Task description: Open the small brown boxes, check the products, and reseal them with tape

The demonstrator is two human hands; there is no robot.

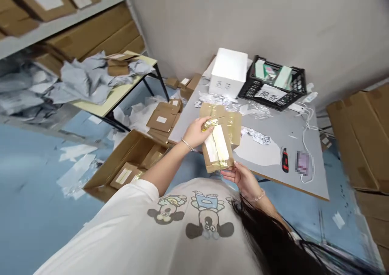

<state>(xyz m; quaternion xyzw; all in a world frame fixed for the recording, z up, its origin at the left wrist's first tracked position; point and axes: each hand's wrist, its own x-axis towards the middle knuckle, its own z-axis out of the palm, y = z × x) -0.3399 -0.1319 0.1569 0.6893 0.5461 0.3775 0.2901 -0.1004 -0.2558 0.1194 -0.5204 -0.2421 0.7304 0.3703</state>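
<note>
Left hand and right hand clasp a taped cardboard parcel — underside hidden.

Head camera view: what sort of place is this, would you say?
Probably a parcel packing room in a warehouse: shelves stacked with cardboard boxes, crumpled grey mailer bags heaped on a side table, and the left hand and right hand at a tape-wrapped cardboard box.

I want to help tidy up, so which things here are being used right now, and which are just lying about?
Being used: the taped cardboard parcel, held by the left hand and the right hand.

Just lying about: the white foam box, the black plastic crate, the black-and-red box cutter, the open cardboard box on the floor.
</note>
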